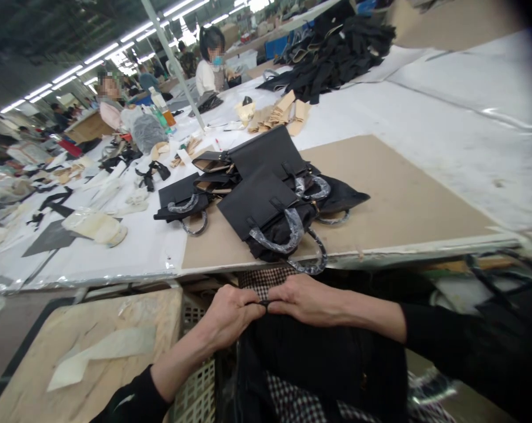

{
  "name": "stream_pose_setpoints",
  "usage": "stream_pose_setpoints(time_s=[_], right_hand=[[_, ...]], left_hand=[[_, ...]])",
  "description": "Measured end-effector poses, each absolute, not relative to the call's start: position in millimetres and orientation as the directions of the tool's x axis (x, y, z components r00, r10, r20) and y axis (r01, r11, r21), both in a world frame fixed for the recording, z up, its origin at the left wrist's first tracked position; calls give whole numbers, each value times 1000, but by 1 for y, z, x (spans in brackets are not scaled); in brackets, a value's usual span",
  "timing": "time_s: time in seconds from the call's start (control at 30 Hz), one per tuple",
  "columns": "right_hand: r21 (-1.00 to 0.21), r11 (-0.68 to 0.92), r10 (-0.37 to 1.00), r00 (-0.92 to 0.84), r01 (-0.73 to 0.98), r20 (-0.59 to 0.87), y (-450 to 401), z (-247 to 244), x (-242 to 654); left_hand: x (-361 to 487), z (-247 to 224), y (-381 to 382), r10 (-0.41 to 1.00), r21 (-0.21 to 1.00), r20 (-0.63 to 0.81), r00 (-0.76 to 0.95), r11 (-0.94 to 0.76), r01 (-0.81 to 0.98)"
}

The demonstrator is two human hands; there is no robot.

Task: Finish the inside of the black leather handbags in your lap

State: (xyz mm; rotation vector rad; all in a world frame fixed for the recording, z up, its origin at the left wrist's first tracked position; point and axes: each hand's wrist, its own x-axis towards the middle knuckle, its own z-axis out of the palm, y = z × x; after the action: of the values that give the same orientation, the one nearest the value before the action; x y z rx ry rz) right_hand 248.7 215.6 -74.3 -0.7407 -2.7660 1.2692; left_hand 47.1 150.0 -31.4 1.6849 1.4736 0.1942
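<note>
Just below the table edge, my left hand (234, 314) and my right hand (303, 301) meet, thumbs and fingers pinched together. Both grip the top edge of a piece of black fabric (310, 352) spread over my lap; whether it is part of a bag I cannot tell. Checked cloth (266, 282) shows behind the hands and again lower down. A plastic-wrapped handle (431, 388) lies at the lap's right side. On the table ahead, black handbags (266, 200) are heaped, their handles wrapped in clear plastic, one handle (312, 258) hanging over the edge.
A brown board (380, 200) lies under the handbags on the white table (446, 129). Black cut pieces (331, 56) are piled at the back, near tan pieces (283, 114). At lower left stands a worn stool top (111, 335) beside a plastic crate (199, 382). Co-workers sit across the table.
</note>
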Motion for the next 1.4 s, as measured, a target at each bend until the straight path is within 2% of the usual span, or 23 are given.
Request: stream_pose_setpoints(time_s=[0.2,0.33,0.5,0.6,0.7,0.77,0.9,1.03,1.13,1.2,1.4], right_hand=[[-737,536,350,-903,412,-250,215,-80,260],[-724,510,371,-878,464,-302,215,-79,284],[-756,374,399,-829,537,-392,211,-67,335],[-814,257,435,-814,521,-384,205,-61,361],[-865,173,488,-804,471,-340,200,-57,372],[-871,180,515,-798,457,-313,198,-54,372],[-846,312,543,-812,433,-215,200,-47,359],[-757,468,537,-827,457,-167,198,-42,341],[-657,550,583,-800,515,-139,195,-44,334],[-659,550,605,-789,513,-109,192,-48,333],[-736,415,741,-668,536,-68,187,-61,340]], left_hand=[[33,-22,149,829,690,-500,248,208,694],[27,-21,145,812,713,-520,267,240,659],[26,-28,140,795,746,-524,306,254,616],[26,-35,141,786,733,-543,296,271,624],[28,-37,141,794,723,-521,313,215,657],[32,-35,141,809,688,-497,313,148,710],[45,-24,142,837,567,-436,331,-30,823],[63,-20,148,832,629,-266,487,-233,742],[75,-24,155,832,650,-195,519,-287,704],[82,-27,160,850,645,-178,496,-280,711],[95,-37,169,844,635,-154,513,-314,706]])
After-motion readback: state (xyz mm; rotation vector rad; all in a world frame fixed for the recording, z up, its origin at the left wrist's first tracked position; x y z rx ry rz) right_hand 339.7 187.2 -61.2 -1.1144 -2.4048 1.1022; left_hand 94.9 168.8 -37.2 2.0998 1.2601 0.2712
